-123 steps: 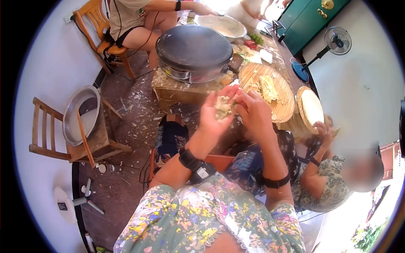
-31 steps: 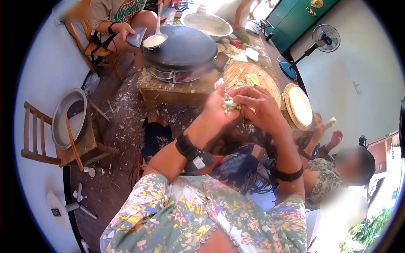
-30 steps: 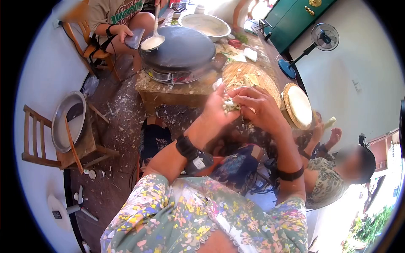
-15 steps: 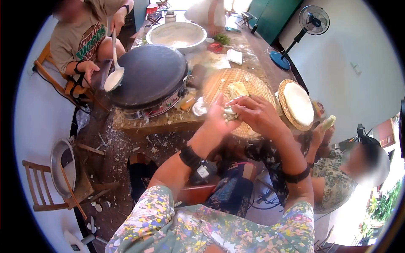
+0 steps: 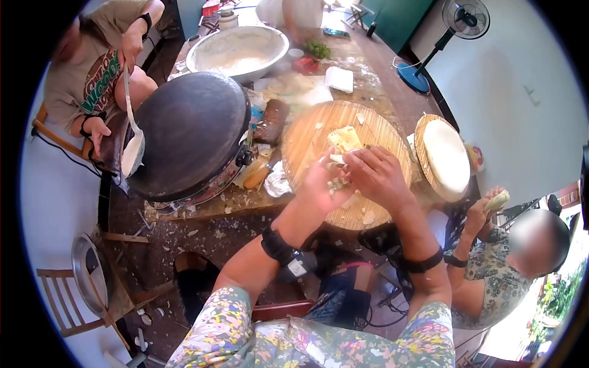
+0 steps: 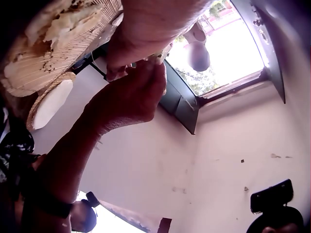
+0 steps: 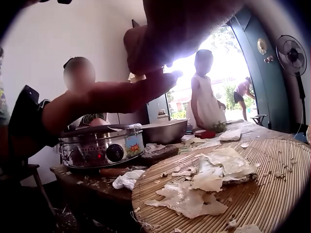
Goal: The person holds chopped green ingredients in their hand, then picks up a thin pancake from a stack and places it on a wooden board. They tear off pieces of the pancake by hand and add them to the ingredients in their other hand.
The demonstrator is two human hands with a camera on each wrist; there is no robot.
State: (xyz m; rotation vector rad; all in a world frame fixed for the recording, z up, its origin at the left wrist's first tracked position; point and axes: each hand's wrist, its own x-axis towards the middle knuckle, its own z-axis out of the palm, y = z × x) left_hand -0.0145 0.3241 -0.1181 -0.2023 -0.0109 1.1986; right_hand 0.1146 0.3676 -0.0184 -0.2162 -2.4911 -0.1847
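Observation:
In the head view my left hand (image 5: 319, 187) is palm up over the near side of a round straw mat (image 5: 300, 144), its fingers fairly straight in the right wrist view. Small pale chopped bits (image 5: 337, 184) lie in its palm. Just above, my right hand (image 5: 381, 175) has its fingers bent and pinches a small whitish piece of food (image 5: 337, 158) at the left fingers. The right fingertips are partly hidden. A folded yellowish pancake (image 5: 345, 138) rests on the mat beyond the hands; torn thin flakes (image 7: 189, 199) lie beside it in the right wrist view.
Left of the mat stands a round black griddle (image 5: 184, 132); a person holds a ladle (image 5: 133, 150) at its edge. A batter basin (image 5: 239, 52) is behind. Pale round sheets (image 5: 445, 156) lie on a tray at right, near another person holding a pale roll (image 5: 498, 200).
The view has swung so the table and mat show larger and nearer. My right fingers stay bent at the left palm, picking at the food. The ladle has come to the griddle's edge.

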